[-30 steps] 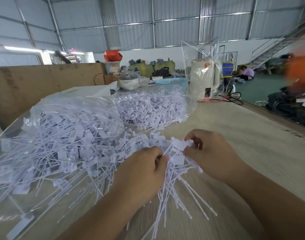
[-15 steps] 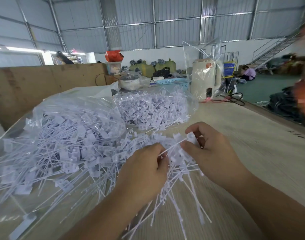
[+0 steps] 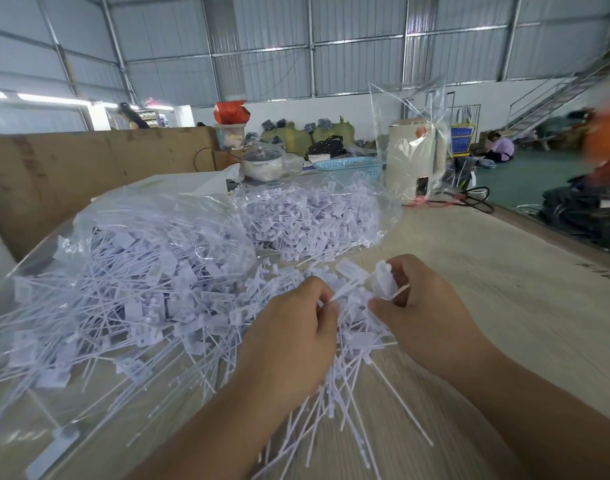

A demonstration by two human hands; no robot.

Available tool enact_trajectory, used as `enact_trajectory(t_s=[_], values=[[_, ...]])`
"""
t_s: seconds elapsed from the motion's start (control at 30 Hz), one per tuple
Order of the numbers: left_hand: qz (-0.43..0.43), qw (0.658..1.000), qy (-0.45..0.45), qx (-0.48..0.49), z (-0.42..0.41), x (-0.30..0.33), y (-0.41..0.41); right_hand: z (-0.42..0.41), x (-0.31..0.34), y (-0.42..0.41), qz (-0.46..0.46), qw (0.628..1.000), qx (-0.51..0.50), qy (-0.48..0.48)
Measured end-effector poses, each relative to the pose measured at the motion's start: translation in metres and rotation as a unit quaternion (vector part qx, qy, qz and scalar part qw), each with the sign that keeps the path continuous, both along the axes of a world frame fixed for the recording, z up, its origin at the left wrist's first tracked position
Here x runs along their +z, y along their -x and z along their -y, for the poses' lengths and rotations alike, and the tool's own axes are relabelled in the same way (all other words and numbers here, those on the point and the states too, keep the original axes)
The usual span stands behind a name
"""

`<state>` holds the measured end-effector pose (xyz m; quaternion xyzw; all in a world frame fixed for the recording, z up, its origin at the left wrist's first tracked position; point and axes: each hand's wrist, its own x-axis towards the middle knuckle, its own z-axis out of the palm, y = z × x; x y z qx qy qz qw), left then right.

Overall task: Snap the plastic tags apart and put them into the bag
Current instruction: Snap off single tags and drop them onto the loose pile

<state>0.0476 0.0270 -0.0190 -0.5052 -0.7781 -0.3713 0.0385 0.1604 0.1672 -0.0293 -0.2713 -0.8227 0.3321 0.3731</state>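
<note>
A cluster of joined white plastic tags (image 3: 352, 344) with long thin tails hangs between my hands above the wooden table. My left hand (image 3: 289, 344) grips the cluster's left side, fingers curled round the tag heads. My right hand (image 3: 421, 317) pinches a tag head (image 3: 383, 282) at the cluster's top right and holds it tilted up. To the left, a big clear bag (image 3: 99, 244) lies open, heaped with loose white tags (image 3: 130, 299). A second clear bag (image 3: 314, 220) full of tags lies behind it.
The wooden table (image 3: 504, 306) stretches to the right. At its far end stand a cream kettle (image 3: 414, 161) wrapped in clear plastic, a blue basket (image 3: 348, 164) and a lidded pot (image 3: 262, 161). A cardboard wall (image 3: 71, 168) borders the left. People sit in the background.
My right hand has lifted its pinched tag head higher and away from my left hand, pulling the cluster apart at the top. My left hand stays nearly still.
</note>
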Motion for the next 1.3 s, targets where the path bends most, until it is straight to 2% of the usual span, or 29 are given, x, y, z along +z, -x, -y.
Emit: enact_trajectory(t_s=[0.13, 0.27, 0.4, 0.57, 0.7, 0.83, 1.07, 1.3], values=[[0.013, 1.0, -0.02, 0.015, 0.001, 0.004, 0.003, -0.002, 0.0, -0.001, 0.034, 0.999, 0.0, 0.012], [0.029, 0.999, -0.011, 0.025, 0.001, 0.002, 0.006, 0.0, -0.004, 0.002, 0.099, 0.993, 0.048, 0.033], [0.039, 0.999, 0.026, 0.015, 0.001, -0.003, 0.007, 0.004, -0.009, 0.007, 0.112, 0.993, 0.037, -0.031], [0.044, 0.999, 0.028, 0.009, 0.0, -0.006, 0.006, -0.003, -0.002, 0.004, 0.024, 0.997, -0.025, -0.063], [0.042, 0.999, -0.027, 0.016, 0.0, -0.004, 0.004, -0.018, 0.001, -0.004, -0.037, 0.995, -0.082, -0.046], [0.042, 0.999, -0.027, 0.012, 0.0, -0.004, 0.001, -0.02, 0.006, -0.008, -0.09, 0.992, -0.088, -0.023], [0.018, 0.999, 0.04, 0.023, -0.002, -0.008, -0.003, -0.008, 0.018, -0.01, -0.161, 0.98, -0.09, -0.068], [0.034, 0.999, -0.02, 0.014, -0.003, -0.008, -0.002, -0.017, 0.03, -0.022, -0.225, 0.962, -0.147, -0.053]])
